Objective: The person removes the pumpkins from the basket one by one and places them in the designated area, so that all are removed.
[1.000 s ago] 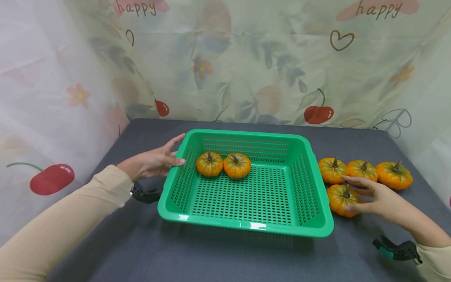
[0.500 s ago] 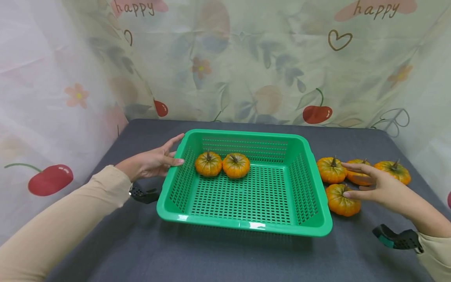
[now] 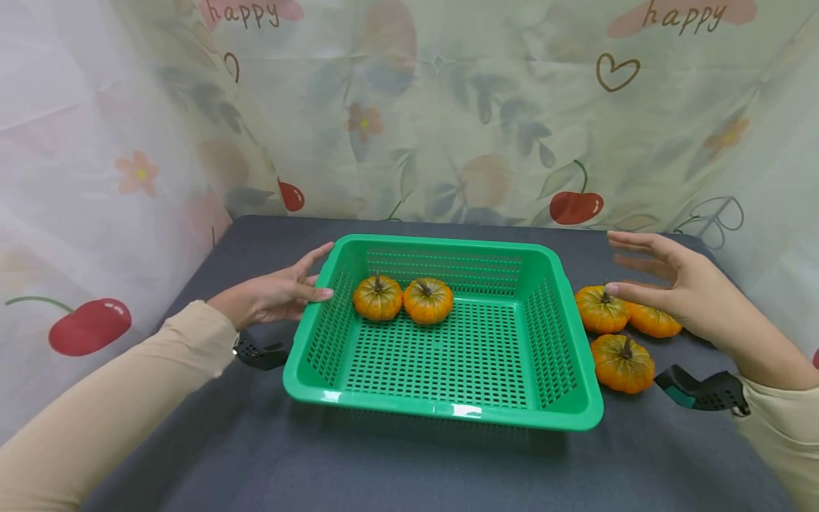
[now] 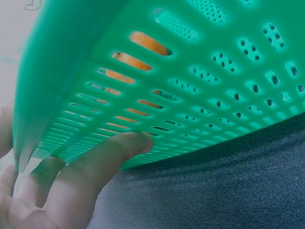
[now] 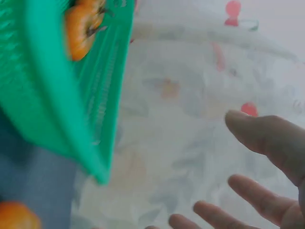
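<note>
A green plastic basket [image 3: 441, 409] with slotted walls stands mid-table, two small orange pumpkins [image 3: 428, 301] side by side in its left half. At its left rim is my left hand [image 3: 275, 293], thumb by the rim and other fingers along the outer wall; in the left wrist view a finger [image 4: 100, 162] lies against the slots. My right hand [image 3: 694, 284] is raised with fingers spread, holding nothing. Below and around it are a front pumpkin [image 3: 623, 363], a pumpkin by the basket wall [image 3: 601, 311] and a partly covered pumpkin [image 3: 654, 321]. My hand and wrist hide the far-right pumpkin.
A dark grey cloth [image 3: 409, 469] covers the table. Printed curtains [image 3: 441, 142] with cherries and flowers enclose the back and sides. A black wrist mount [image 3: 700, 390] hangs under my right wrist, another mount [image 3: 261, 352] under the left.
My right hand has let go of the front pumpkin and lifted up and away, now covering the far-right pumpkin. The left hand and the basket have stayed put.
</note>
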`<action>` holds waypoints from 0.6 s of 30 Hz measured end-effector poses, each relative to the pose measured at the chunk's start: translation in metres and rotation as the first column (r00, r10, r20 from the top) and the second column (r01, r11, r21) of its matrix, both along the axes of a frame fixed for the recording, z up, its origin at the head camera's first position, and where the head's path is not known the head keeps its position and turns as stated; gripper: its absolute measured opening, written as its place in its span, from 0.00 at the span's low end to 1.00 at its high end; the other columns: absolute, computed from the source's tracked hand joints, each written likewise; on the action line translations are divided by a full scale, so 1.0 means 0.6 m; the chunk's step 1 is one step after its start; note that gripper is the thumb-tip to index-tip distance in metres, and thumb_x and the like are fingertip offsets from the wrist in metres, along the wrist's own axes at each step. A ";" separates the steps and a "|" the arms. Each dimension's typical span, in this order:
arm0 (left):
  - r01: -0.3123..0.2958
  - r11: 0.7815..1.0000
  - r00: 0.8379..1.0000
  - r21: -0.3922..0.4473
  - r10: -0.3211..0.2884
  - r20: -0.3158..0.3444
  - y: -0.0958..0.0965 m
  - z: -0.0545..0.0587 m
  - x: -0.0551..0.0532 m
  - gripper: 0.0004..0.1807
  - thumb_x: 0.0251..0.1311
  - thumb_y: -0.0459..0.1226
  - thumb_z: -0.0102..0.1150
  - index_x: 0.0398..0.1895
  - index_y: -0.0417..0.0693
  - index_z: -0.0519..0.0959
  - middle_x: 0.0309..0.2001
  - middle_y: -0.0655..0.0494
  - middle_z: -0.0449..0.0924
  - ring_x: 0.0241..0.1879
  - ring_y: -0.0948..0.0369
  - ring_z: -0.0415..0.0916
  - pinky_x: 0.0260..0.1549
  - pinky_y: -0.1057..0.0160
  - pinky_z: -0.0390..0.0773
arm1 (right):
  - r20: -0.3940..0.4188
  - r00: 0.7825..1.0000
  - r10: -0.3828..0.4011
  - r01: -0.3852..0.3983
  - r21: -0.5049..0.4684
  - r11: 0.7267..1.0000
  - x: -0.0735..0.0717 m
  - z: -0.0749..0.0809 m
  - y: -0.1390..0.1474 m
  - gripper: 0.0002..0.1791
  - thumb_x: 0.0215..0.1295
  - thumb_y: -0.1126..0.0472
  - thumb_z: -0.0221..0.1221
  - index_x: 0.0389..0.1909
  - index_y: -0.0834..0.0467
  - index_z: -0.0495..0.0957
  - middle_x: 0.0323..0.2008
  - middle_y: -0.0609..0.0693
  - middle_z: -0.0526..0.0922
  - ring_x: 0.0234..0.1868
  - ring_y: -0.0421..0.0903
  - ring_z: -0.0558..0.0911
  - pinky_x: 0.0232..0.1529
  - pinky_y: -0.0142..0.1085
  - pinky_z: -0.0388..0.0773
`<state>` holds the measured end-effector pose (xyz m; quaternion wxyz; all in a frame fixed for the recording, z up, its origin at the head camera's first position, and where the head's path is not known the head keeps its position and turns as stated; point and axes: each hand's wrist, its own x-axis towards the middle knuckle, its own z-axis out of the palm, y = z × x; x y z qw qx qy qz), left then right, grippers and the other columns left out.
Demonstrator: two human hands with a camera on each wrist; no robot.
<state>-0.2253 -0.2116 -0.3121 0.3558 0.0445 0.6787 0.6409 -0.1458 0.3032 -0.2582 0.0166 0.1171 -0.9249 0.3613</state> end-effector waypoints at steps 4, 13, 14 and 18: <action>0.001 1.000 1.000 -0.001 -0.001 0.002 0.000 0.001 0.000 0.54 0.68 0.28 0.52 0.74 0.83 0.29 0.78 0.47 0.36 0.57 0.46 0.76 0.52 0.41 0.77 | -0.036 0.999 0.014 -0.017 -0.068 0.998 -0.004 0.023 -0.035 0.36 0.64 0.57 0.63 0.71 0.40 0.60 0.69 0.42 0.64 0.55 0.18 0.69 0.41 0.16 0.74; 0.001 1.000 1.000 -0.004 -0.001 0.002 0.000 0.002 0.000 0.53 0.68 0.29 0.52 0.74 0.83 0.28 0.78 0.48 0.36 0.58 0.46 0.74 0.52 0.41 0.77 | -0.027 0.991 0.130 -0.132 -0.246 0.960 -0.026 0.034 -0.127 0.36 0.65 0.59 0.62 0.72 0.41 0.59 0.72 0.44 0.60 0.68 0.45 0.67 0.50 0.21 0.76; 0.002 1.000 1.000 -0.005 -0.002 0.000 0.000 0.002 0.000 0.53 0.68 0.29 0.52 0.74 0.82 0.28 0.78 0.48 0.36 0.58 0.46 0.74 0.52 0.41 0.77 | -0.032 0.989 0.146 -0.149 -0.255 0.955 -0.029 0.032 -0.136 0.37 0.65 0.59 0.62 0.72 0.42 0.59 0.72 0.43 0.60 0.70 0.47 0.65 0.52 0.22 0.76; 0.003 1.000 1.000 -0.005 -0.003 -0.003 -0.001 0.001 0.001 0.53 0.68 0.29 0.52 0.74 0.82 0.29 0.78 0.48 0.37 0.59 0.46 0.74 0.52 0.41 0.77 | -0.014 0.976 0.215 -0.210 -0.293 0.933 -0.044 0.019 -0.170 0.37 0.65 0.59 0.63 0.73 0.45 0.58 0.73 0.44 0.58 0.71 0.50 0.63 0.63 0.39 0.73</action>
